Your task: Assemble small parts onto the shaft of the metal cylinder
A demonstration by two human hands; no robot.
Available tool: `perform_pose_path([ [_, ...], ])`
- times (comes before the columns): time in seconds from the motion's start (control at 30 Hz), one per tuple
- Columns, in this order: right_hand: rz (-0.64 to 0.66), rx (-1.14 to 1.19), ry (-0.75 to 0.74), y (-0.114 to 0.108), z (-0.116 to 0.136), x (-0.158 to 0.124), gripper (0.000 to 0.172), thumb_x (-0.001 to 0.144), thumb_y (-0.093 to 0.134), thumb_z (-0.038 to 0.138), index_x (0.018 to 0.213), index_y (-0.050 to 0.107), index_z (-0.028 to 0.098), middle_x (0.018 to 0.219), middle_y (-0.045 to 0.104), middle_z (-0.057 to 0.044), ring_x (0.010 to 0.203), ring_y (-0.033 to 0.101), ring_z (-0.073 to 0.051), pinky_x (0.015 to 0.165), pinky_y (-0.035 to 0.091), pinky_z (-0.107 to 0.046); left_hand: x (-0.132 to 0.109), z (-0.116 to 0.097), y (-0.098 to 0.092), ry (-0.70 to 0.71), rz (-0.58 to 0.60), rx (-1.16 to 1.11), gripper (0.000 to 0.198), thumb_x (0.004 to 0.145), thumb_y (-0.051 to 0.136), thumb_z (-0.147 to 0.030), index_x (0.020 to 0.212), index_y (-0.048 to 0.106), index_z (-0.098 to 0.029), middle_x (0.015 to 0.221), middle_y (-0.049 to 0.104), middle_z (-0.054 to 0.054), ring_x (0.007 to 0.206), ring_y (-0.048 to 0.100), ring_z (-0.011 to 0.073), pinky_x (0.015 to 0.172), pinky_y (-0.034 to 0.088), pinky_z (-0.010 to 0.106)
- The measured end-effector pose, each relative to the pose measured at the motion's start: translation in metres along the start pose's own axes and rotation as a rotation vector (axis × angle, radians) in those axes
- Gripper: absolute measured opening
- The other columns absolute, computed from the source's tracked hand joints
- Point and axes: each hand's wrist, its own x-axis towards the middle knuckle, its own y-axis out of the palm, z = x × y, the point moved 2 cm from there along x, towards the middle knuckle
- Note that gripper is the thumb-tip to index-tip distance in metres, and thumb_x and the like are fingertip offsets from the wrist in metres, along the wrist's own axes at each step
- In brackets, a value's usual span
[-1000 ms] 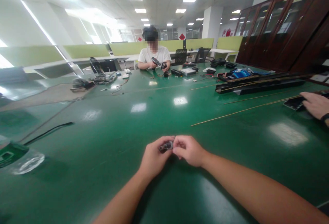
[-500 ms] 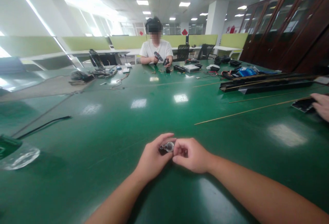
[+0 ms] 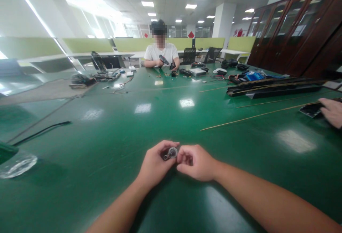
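Low over the green table (image 3: 112, 193), my left hand (image 3: 155, 161) is closed around a small metallic part (image 3: 171, 153), which has a round grey end and a short tube-like stub toward the lower left. Its exact kind cannot be made out. My right hand (image 3: 197, 162) is right beside it, with curled fingers and the thumb pressed in toward the part's right side. Whatever those fingers may pinch is hidden. Both hands meet in front of me, fingertips almost touching.
A clear plastic bottle (image 3: 20, 165) lies at the left edge near a black cable (image 3: 42, 132). Thin brass-coloured rods (image 3: 248, 118) and black metal channels (image 3: 275, 87) lie right, near another person's hand (image 3: 331, 112). Opposite, a person (image 3: 160, 53) holds a power drill (image 3: 164, 60).
The metallic part has tilted in my left hand, its stub now pointing further down. My hands stay together; the whole view has shifted slightly.
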Motion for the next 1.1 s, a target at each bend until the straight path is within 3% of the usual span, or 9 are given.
perform_pose_path([
  [0.67,0.01,-0.043,0.007,-0.0008,0.004,-0.0009,0.01,0.074,0.07,0.018,0.081,0.062,0.018,0.064,0.058,0.003,0.056,0.052,-0.01,0.055,0.041,-0.021,0.0017,-0.0017,-0.0013,-0.009,0.009,0.072,0.029,0.074,0.078,-0.027,0.102,0.07,-0.023,0.1,0.074,0.002,0.091,0.07,0.0199,0.083,0.053,0.029],
  [1.1,-0.012,-0.019,-0.007,0.0011,0.0045,-0.0032,0.01,0.076,0.068,0.017,0.082,0.06,0.018,0.064,0.058,0.004,0.054,0.051,-0.009,0.054,0.04,-0.021,0.0004,-0.0073,0.0007,0.003,-0.016,-0.004,0.023,0.074,0.078,-0.029,0.091,0.068,-0.017,0.087,0.073,0.004,0.082,0.068,0.019,0.078,0.054,0.028],
])
